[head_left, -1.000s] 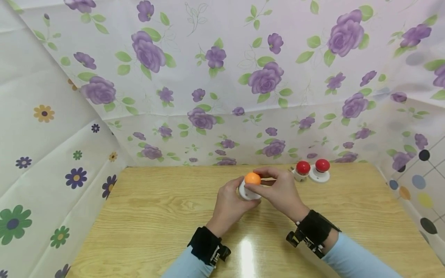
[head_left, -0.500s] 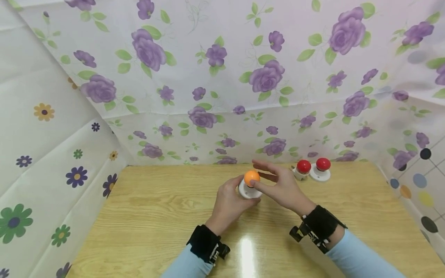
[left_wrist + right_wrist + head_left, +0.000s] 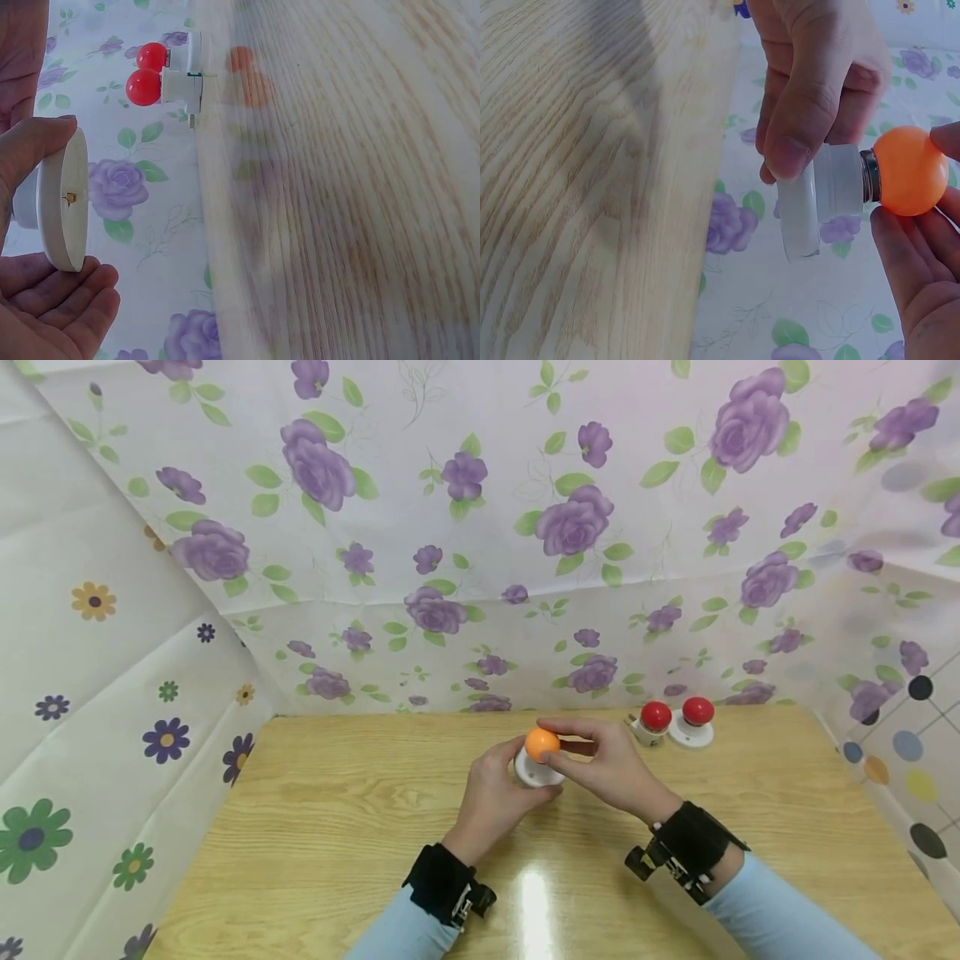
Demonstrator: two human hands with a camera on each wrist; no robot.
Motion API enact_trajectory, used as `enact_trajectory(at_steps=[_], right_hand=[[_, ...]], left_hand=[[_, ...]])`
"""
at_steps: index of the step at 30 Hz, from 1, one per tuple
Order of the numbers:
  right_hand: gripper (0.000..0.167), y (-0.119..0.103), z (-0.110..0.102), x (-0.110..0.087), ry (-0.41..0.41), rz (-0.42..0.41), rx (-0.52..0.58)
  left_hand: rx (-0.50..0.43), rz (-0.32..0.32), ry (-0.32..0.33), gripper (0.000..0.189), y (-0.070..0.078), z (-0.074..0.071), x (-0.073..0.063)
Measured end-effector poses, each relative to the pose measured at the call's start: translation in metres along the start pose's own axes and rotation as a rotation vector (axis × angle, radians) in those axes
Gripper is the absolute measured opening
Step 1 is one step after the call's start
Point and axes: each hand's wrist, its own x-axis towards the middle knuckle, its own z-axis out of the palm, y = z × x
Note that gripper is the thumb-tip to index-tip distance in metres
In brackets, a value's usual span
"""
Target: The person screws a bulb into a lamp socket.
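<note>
Around the rim of a white lamp holder (image 3: 531,774), my left hand (image 3: 489,797) curls its fingers and thumb, keeping it raised over the table. In the left wrist view the underside of the holder's round base (image 3: 66,225) shows a small brass-coloured fitting. An orange light bulb (image 3: 542,744) sits at the holder's mouth; the right wrist view shows part of its metal screw collar (image 3: 870,176) outside the socket (image 3: 840,180). My right hand (image 3: 617,770) pinches the bulb between thumb and fingers from the right.
Two red bulbs in white holders stand at the table's back right: one holder (image 3: 649,734) with metal prongs at its side, the other (image 3: 691,732) with a round base. Floral cloth (image 3: 435,652) hangs behind the wooden table (image 3: 337,827).
Half a second ago my right fingers were spread off the bulb; now they have closed back on it. My left hand and the holder have stayed nearly in place.
</note>
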Motion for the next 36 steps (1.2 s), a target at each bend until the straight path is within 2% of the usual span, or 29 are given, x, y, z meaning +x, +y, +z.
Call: enact_trajectory(at_steps=[9, 14, 20, 27, 36], right_hand=[[0.039, -0.020, 0.004, -0.002, 0.070, 0.046, 0.043], [0.043, -0.001, 0.006, -0.001, 0.107, 0.010, 0.007], [0.054, 0.000, 0.002, -0.003, 0.059, -0.028, -0.047], [0.052, -0.006, 0.002, -0.003, -0.038, -0.053, -0.030], [0.045, -0.004, 0.003, -0.002, -0.040, -0.022, -0.030]], left_hand=[[-0.022, -0.018, -0.007, 0.060, 0.001, -0.001, -0.001], [-0.010, -0.016, -0.006, 0.061, 0.002, -0.002, -0.001], [-0.015, -0.026, -0.011, 0.063, 0.003, -0.002, -0.002], [0.001, -0.014, -0.024, 0.068, 0.002, -0.002, -0.002], [-0.009, -0.013, -0.030, 0.066, 0.003, -0.002, -0.002]])
